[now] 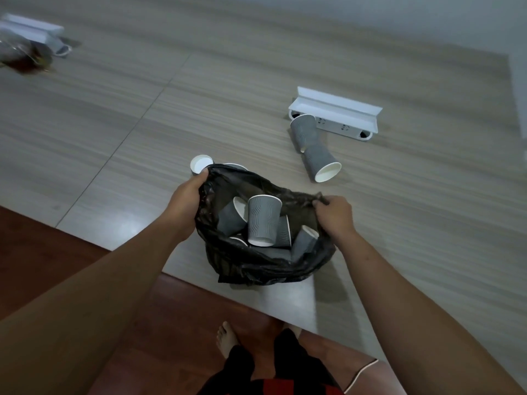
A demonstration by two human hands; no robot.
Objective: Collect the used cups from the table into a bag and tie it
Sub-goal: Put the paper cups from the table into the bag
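Note:
A black plastic bag (pixel 256 263) sits open on the table near its front edge. Several grey ribbed paper cups (pixel 263 220) lie jumbled inside it. My left hand (pixel 185 201) grips the bag's left rim, and my right hand (pixel 336 215) pinches the right rim, holding the mouth wide. Two more grey cups lie on their sides on the table to the right: one (pixel 320 162) with its white mouth facing me, the other (pixel 303 132) behind it. An upright cup (pixel 201 163) stands just behind the bag's far left rim; another cup beside it is mostly hidden.
A white socket box (pixel 342 109) with a raised lid sits behind the two fallen cups. At the far left are a second white box (pixel 34 29) and a dark transparent bag (pixel 22 54). The table's front edge (pixel 199 289) runs diagonally above a red-brown floor, where my foot (pixel 226 337) stands.

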